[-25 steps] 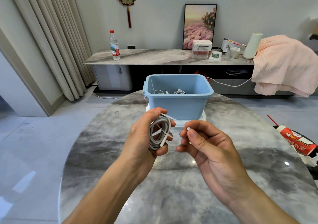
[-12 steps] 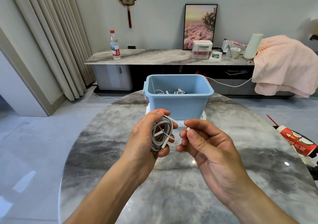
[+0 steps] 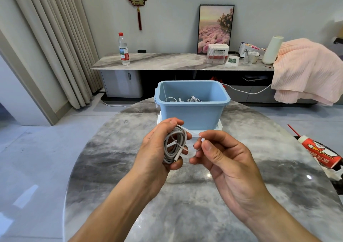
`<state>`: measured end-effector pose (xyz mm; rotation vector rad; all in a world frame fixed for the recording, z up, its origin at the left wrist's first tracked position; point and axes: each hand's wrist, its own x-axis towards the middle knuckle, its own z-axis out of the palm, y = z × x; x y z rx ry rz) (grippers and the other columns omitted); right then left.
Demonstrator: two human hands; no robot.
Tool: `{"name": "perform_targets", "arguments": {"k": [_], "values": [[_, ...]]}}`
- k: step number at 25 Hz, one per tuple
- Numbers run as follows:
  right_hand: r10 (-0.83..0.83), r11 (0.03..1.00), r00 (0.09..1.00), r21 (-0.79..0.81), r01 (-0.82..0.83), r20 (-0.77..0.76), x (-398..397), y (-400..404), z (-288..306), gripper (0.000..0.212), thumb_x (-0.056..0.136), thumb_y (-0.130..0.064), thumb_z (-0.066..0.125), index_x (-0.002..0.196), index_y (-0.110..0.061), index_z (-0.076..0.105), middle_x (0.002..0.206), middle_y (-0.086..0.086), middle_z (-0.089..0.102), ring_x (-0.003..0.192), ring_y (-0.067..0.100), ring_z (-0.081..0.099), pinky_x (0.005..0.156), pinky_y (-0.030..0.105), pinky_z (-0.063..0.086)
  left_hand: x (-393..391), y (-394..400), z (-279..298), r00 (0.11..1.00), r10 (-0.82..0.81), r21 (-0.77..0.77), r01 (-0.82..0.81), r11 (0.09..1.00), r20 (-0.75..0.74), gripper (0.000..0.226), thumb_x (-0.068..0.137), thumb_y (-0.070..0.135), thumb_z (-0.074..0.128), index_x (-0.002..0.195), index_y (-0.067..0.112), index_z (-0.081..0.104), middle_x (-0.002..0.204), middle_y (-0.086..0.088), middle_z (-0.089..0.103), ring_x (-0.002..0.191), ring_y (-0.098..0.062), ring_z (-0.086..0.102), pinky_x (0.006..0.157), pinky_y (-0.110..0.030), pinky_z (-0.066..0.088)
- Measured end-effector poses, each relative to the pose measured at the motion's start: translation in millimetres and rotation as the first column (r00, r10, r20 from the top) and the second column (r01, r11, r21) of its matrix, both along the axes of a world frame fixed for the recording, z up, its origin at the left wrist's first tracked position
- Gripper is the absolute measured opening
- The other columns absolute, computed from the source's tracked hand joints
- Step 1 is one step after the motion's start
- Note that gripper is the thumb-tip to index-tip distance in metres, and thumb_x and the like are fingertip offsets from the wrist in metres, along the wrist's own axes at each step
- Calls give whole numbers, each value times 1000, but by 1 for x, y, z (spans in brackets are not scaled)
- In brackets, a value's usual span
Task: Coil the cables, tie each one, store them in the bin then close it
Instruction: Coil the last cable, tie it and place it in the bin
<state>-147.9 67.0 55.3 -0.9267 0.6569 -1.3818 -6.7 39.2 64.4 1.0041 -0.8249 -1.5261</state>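
My left hand point(image 3: 157, 147) grips a coiled grey-white cable point(image 3: 174, 145) above the marble table point(image 3: 130, 167). A thin white tie point(image 3: 182, 148) crosses the coil. My right hand point(image 3: 222, 160) sits just right of the coil, thumb and forefinger pinched on the tie's white end point(image 3: 202, 139). Behind both hands stands the open light-blue bin point(image 3: 193, 115) with other white cables point(image 3: 193, 99) inside. The bin rests on a white lid point(image 3: 193, 133), which is mostly hidden under it.
A red printed package point(image 3: 323, 152) lies at the table's right edge. Beyond the table is a low marble sideboard point(image 3: 167, 61) with a water bottle point(image 3: 123, 49), a framed picture point(image 3: 215, 28) and a pink blanket point(image 3: 304, 67). Curtains point(image 3: 61, 37) hang at the left.
The coil has turned slightly in my left hand and the hand has edged toward the right one. My right hand has hardly moved and keeps its pinch on the tie's end.
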Motion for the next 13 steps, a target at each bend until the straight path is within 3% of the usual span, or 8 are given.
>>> {"name": "perform_targets", "arguments": {"k": [13], "values": [[-8,1000,1000,0,8,-14,-1,-1,-1,18,69,-12,71,85,-11,78,76,13,69,65,19,64,66,29,57,-1,0,-1,1000,-15,-4,15,1000,24,16,91,29,57,97,18,68,73,-7,64,53,-18,52,47,-25,23]]}}
